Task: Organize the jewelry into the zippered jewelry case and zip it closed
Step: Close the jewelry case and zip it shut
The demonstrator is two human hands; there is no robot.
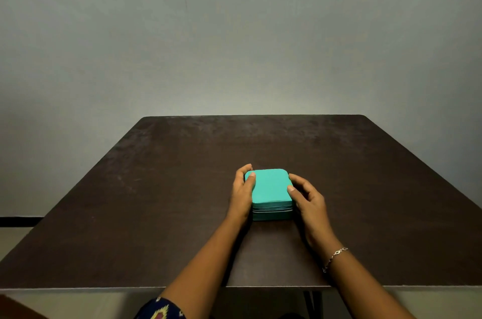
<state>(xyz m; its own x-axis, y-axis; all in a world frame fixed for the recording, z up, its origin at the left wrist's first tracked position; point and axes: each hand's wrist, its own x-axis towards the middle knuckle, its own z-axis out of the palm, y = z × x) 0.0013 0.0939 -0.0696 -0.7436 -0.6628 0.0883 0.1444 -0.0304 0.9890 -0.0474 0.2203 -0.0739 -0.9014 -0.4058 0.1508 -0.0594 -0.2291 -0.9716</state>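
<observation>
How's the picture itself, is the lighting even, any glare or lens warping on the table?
Head view: dim, soft light, brightest on the wall just behind the table, darker toward the upper corners; no hard glare, only a dull sheen on the far tabletop; the wide lens splays the table's side edges; the jewelry case looks slightly soft, not motion-blurred.

Dark brown table (182, 188) before plain grey-green wall (234, 31)
Black skirting strip (18, 221) at left, above pale floor (13, 236).

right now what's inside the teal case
Cannot tell: the square teal zippered case lies closed on the dark brown table, left hand and right hand holding its sides.
</observation>
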